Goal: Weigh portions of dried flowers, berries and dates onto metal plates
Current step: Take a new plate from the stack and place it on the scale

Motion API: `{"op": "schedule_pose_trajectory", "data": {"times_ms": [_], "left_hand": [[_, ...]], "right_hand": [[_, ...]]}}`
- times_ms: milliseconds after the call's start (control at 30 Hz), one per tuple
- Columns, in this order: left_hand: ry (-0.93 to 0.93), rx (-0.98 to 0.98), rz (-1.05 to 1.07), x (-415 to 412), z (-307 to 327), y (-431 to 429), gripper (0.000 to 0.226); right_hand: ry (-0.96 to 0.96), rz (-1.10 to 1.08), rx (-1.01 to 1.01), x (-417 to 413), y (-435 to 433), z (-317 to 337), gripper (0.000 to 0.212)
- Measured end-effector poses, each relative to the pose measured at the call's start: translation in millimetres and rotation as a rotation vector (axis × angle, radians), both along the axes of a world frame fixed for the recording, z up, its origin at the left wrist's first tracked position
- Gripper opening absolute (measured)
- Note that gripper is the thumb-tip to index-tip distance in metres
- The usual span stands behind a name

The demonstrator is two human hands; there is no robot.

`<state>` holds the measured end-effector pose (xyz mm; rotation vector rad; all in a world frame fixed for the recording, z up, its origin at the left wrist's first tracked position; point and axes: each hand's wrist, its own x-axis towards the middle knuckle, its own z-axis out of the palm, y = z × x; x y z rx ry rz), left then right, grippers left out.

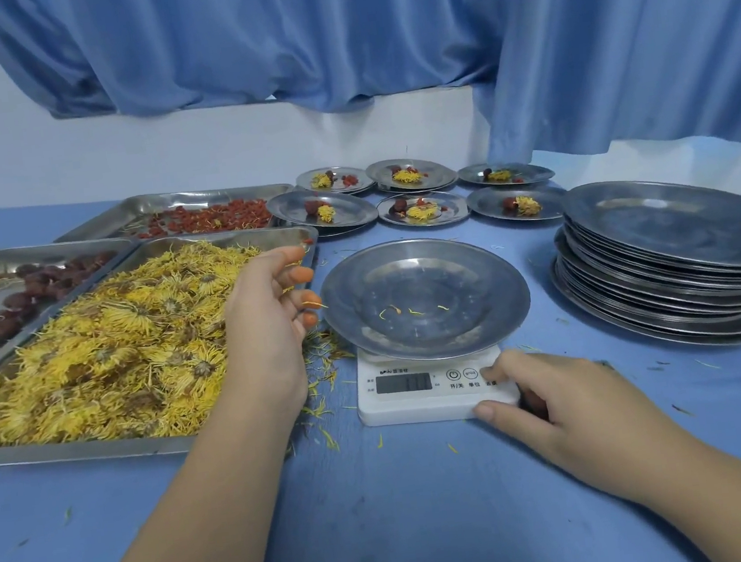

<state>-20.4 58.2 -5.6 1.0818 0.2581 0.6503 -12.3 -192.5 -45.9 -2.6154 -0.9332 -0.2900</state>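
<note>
- Head view showed the left hand [266,311] hanging over the edge of the tray of yellow dried flowers [103,343], fingers loosely curled and holding nothing, with a few petals stuck to them.
- Just right of that hand, a metal plate [426,297] sat on the white scale [432,389], with only a few petals in it.
- The right hand [553,403] gripped the scale's near right corner, one finger on a button.
- Past the left hand lay trays of dates [14,293] and red berries [209,218].
- Beyond the scale stood six filled plates [420,208]; right of it, a stack of plates [680,264] on the blue tabletop [408,507].
</note>
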Motion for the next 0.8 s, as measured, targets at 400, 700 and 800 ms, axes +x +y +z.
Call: {"op": "schedule_pose_trajectory", "data": {"times_ms": [400,700,800], "left_hand": [[-0.017,0.222,0.022,3,-4,0,0.014],[0.028,0.544,0.065,-11,-3,-5,0.017],[0.126,0.758,0.057,-23,9,20,0.013]], "right_hand": [[-0.066,-0.301,0.093,8,2,5,0.021],[-0.345,-0.182,0.166,1,2,9,0.011],[-0.582,0.029,0.182,3,8,18,0.021]]}}
